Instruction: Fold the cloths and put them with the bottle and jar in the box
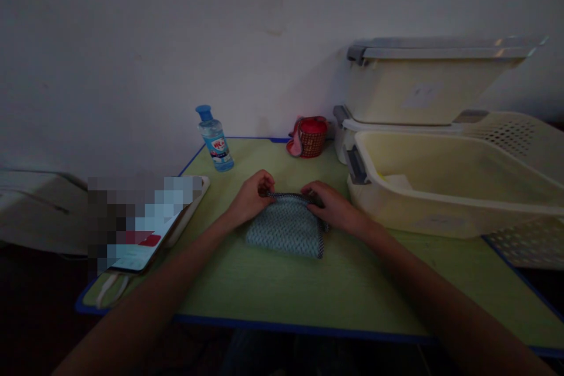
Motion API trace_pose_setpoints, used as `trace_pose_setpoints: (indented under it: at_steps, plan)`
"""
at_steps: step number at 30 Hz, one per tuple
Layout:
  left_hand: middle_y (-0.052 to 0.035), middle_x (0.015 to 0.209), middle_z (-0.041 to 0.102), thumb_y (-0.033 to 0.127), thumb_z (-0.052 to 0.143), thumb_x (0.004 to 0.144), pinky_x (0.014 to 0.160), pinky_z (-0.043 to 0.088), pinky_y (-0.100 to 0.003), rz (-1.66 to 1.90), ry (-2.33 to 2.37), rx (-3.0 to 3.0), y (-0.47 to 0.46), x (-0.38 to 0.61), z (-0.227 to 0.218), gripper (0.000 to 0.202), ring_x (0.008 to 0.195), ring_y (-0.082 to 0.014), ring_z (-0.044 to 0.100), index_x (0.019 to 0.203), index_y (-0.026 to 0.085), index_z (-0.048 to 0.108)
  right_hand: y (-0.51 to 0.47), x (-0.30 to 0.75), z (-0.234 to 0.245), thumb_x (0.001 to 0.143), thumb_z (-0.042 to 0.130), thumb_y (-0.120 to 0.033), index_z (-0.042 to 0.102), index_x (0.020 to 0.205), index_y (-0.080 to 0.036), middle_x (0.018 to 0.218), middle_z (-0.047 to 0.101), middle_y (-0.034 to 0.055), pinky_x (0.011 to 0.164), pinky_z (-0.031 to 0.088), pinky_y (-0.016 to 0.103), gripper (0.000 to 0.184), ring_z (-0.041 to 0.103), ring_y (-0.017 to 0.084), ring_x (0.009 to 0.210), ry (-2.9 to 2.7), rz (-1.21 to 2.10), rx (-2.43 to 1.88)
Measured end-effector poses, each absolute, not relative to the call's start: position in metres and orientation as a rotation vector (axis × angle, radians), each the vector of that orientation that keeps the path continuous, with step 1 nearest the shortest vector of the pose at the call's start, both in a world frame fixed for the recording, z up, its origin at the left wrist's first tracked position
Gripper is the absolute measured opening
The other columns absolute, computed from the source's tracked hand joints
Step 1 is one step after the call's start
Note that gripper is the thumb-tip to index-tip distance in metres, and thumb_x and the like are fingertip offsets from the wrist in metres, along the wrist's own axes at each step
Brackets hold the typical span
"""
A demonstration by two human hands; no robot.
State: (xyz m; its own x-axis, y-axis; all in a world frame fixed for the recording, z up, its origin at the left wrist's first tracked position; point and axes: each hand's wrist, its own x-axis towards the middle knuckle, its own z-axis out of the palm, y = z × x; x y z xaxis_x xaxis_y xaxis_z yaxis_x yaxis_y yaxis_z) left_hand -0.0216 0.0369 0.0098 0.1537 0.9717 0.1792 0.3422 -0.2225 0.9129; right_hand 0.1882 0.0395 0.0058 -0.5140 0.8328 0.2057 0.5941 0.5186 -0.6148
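Observation:
A folded grey-blue textured cloth with dark checked edging lies in the middle of the green table. At its far left corner, my left hand pinches the edging between thumb and fingers. My right hand grips the far right corner in the same way, its thumb over the top side. The cloth's near edge faces me, and what lies beneath its layers is hidden.
A blue bottle and a red woven container stand near the wall. Leftward, a screen device leans beside a white cable. On the right are an open cream bin and a lidded bin. Blue trim edges the table.

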Motion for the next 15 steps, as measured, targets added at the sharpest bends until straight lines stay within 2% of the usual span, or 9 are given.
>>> trace_pose_setpoints:
  at_steps: [3, 8, 15]
  plan:
    - [0.0059, 0.065, 0.053, 0.0, 0.058, 0.053, 0.061, 0.042, -0.022, 1.146, 1.256, 1.658, 0.0362, -0.0182, 0.0088, 0.031, 0.062, -0.0093, 0.053, 0.075, 0.017, 0.046, 0.0394, 0.1876, 0.0074, 0.068, 0.055, -0.003, 0.051, 0.091, -0.017, 0.094, 0.056, 0.0061, 0.081, 0.043, 0.033, 0.028, 0.053, 0.017, 0.088, -2.257, 0.718, -1.169]
    - [0.0052, 0.067, 0.055, 0.002, 0.057, 0.054, 0.059, 0.043, -0.022, 1.211, 1.26, 1.606, 0.0357, -0.0153, 0.0066, 0.032, 0.065, -0.0104, 0.055, 0.08, 0.018, 0.046, 0.0377, 0.1878, 0.0105, 0.069, 0.054, -0.004, 0.047, 0.087, -0.019, 0.086, 0.055, 0.0031, 0.07, 0.043, 0.028, 0.024, 0.053, 0.014, 0.079, -2.207, 0.818, -1.168]
    - [0.0041, 0.068, 0.056, 0.011, 0.064, 0.055, 0.059, 0.046, -0.024, 1.206, 1.371, 1.559, 0.037, -0.0174, 0.0059, 0.024, 0.062, -0.0116, 0.057, 0.07, 0.017, 0.047, 0.034, 0.1861, 0.0155, 0.068, 0.052, -0.006, 0.041, 0.076, -0.02, 0.07, 0.046, -0.0029, 0.055, 0.036, 0.023, 0.019, 0.045, 0.011, 0.062, -2.189, 0.81, -1.191]
